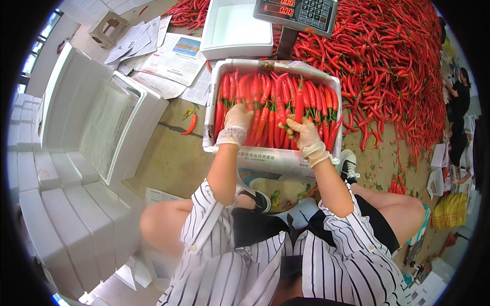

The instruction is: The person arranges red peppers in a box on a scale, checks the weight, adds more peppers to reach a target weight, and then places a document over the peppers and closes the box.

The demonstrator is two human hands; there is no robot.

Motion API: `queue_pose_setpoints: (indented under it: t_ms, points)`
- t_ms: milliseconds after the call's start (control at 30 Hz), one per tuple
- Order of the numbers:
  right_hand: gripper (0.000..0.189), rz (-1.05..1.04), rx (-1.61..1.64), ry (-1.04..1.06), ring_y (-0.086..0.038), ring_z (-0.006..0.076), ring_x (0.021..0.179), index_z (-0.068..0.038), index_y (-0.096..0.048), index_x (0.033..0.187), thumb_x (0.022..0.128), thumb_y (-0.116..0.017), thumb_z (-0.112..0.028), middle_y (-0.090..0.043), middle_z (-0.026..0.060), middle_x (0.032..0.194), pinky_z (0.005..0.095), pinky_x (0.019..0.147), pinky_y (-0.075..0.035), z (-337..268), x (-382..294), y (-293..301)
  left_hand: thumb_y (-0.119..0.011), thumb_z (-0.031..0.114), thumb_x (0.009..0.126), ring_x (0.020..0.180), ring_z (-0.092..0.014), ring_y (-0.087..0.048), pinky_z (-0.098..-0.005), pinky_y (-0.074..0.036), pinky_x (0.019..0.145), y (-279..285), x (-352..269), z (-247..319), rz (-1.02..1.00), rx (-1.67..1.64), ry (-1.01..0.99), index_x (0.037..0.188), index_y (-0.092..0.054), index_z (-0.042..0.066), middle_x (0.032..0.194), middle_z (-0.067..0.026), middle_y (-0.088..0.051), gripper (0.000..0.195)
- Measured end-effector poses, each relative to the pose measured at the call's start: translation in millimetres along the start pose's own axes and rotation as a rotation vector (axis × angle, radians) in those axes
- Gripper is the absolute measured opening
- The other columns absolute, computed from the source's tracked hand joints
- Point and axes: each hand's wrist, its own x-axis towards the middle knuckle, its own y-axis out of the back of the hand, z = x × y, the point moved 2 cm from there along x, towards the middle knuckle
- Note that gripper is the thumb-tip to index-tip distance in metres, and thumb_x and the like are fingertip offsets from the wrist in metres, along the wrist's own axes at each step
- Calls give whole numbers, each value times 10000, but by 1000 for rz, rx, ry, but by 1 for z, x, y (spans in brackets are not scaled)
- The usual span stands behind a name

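Before me stands a white foam box (337, 114) lined with newspaper, filled with red chili peppers (264, 122) laid side by side in rows. My left hand (236, 121), in a pale thin glove, is over the left part of the box with its fingers at the peppers; whether it grips one is hidden. My right hand (304, 132), gloved too, holds a long red chili pepper (299, 97) upright by its lower part, stem end away from me, over the right part of the box.
Behind the box are a digital scale (296, 15) and an empty foam box (239, 49). A large heap of red chilies (383, 69) spreads at the right. Newspapers (174, 57) lie at the upper left, near stacked foam boxes (72, 225). A person (459, 95) is at the far right.
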Motion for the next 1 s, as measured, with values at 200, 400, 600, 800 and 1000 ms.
queue_pose_setpoints:
  t_ms: [200, 400, 600, 800, 1000]
  points:
    - [196, -108, -18, -202, -567, 100, 643, -19, -579, 999, 845, -607, -137, -664, 122, 838, 227, 577, -428, 2, 1, -5, -630, 9, 723, 767, -240, -571, -335, -488, 672, 57, -47, 47, 414, -98, -875, 1074, -577, 109, 1018, -93, -584, 370]
    - [229, -191, -219, -199, -484, 61, 481, -60, -596, 964, 886, -582, -275, -602, 13, 678, 188, 425, -372, -16, 4, -40, -619, 23, 764, 804, -267, -605, -335, -498, 697, 62, -59, 19, 145, 55, -780, 1113, -558, 74, 991, -92, -633, 357]
    - [409, 76, -312, 141, -254, 28, 385, -86, -596, 968, 928, -438, -461, -366, -64, 526, 207, 352, -172, -48, 16, 12, -576, 143, 839, 577, -110, -552, -257, -445, 549, 53, -41, -2, -266, -479, -65, 924, -579, 33, 737, -57, -660, 139]
    - [274, 109, -285, 118, -330, 16, 460, -33, -607, 1040, 926, -520, -266, -472, -55, 657, 177, 404, -260, -11, 16, 14, -589, 176, 837, 565, -117, -580, -276, -461, 559, 22, -18, -32, -241, 18, -13, 785, -601, 26, 675, -54, -642, 160]
    - [261, -40, -234, 131, -525, 56, 602, -15, -597, 1118, 862, -583, -64, -622, 22, 810, 182, 561, -430, 1, 14, -10, -579, 192, 851, 546, -86, -538, -229, -426, 513, 54, -27, -24, -306, -249, 94, 907, -626, 27, 701, -36, -647, 180]
